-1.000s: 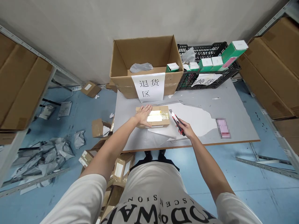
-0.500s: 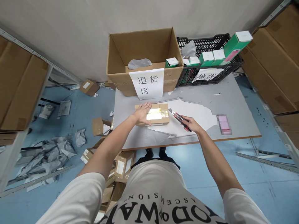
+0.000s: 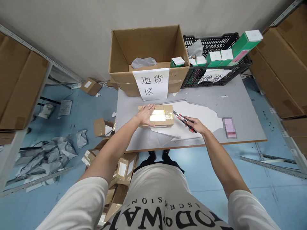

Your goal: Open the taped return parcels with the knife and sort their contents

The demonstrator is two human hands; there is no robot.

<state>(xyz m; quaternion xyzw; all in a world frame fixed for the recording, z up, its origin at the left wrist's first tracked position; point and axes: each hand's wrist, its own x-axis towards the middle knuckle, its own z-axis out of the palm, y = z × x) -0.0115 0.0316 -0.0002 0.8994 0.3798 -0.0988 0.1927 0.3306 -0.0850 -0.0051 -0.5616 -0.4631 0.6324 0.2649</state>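
A small taped cardboard box point(image 3: 169, 120) with a white and yellow label lies on the grey table point(image 3: 249, 111). My left hand point(image 3: 145, 115) rests on the box's left end, fingers stretched toward its far edge and thumb spread toward its near edge. My right hand point(image 3: 197, 125) is closed round the handle of a black and red utility knife point(image 3: 182, 118). The knife's blade is extended, its tip close to the box's right end. Whether the tip touches the cardboard, I cannot tell. White sheet material point(image 3: 203, 116) lies under the knife.
Behind stand a large open carton point(image 3: 120, 80) with a paper sign and a black crate point(image 3: 189, 80) holding green-and-white boxes. A blurred pink item point(image 3: 229, 127) lies at the right. Boxes point(image 3: 124, 167) and grey plastic bags point(image 3: 52, 153) cover the floor at left.
The knife and my right hand have shifted very slightly toward the box's right end. My left hand stays on the box. The camera view has moved a little.
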